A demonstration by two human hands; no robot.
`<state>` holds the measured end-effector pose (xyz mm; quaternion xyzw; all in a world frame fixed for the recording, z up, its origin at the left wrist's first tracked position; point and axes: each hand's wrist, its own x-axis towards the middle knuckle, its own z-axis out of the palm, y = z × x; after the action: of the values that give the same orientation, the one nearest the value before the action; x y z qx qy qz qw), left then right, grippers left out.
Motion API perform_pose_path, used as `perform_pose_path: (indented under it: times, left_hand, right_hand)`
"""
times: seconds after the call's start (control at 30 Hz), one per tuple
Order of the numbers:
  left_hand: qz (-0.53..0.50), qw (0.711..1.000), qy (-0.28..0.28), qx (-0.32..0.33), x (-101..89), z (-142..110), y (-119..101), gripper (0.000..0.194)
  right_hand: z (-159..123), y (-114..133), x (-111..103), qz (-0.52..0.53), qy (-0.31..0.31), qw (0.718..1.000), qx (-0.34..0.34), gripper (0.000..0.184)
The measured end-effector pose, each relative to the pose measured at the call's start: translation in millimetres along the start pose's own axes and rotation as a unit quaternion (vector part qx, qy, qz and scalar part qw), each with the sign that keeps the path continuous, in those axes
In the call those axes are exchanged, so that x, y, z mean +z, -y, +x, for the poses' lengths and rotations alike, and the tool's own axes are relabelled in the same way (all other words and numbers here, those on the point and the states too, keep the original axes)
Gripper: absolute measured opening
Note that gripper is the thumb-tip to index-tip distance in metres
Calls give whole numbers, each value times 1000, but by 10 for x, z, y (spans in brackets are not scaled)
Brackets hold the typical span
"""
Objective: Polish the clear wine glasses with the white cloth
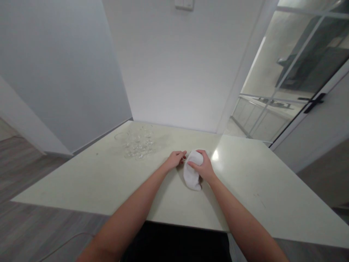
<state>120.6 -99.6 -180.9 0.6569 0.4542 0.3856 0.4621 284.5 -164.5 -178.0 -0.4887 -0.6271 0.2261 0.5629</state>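
Note:
Near the middle of the table, my right hand (pixel 205 167) is closed around a white cloth (pixel 191 176), which hangs down toward the tabletop. My left hand (pixel 176 159) is just left of the cloth, with its fingers closed on the thin clear stem of a wine glass (pixel 183 159). Most of that glass is hidden by the cloth and my fingers. A small brownish patch shows at the cloth's lower right edge, too blurred to identify.
Several clear stemmed glasses (pixel 136 142) stand close together at the table's back left. The pale, glossy table (pixel 81 185) meets a white wall (pixel 177 72) at its far edge. A glazed door with a black handle (pixel 315 102) is at the right. A cable (pixel 65 243) lies on the floor.

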Motion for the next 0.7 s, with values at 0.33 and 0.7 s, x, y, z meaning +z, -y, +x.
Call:
perform_pose_path:
  times: [0.33, 0.7]
  left_hand:
    - [205, 925, -84, 308, -130, -297, -183, 32]
    - [-95, 977, -174, 78, -32, -51, -125, 43]
  right_hand:
    - [74, -162, 6, 280, 71, 882, 373, 41]
    - [52, -115, 38, 339, 49, 884, 319, 48]
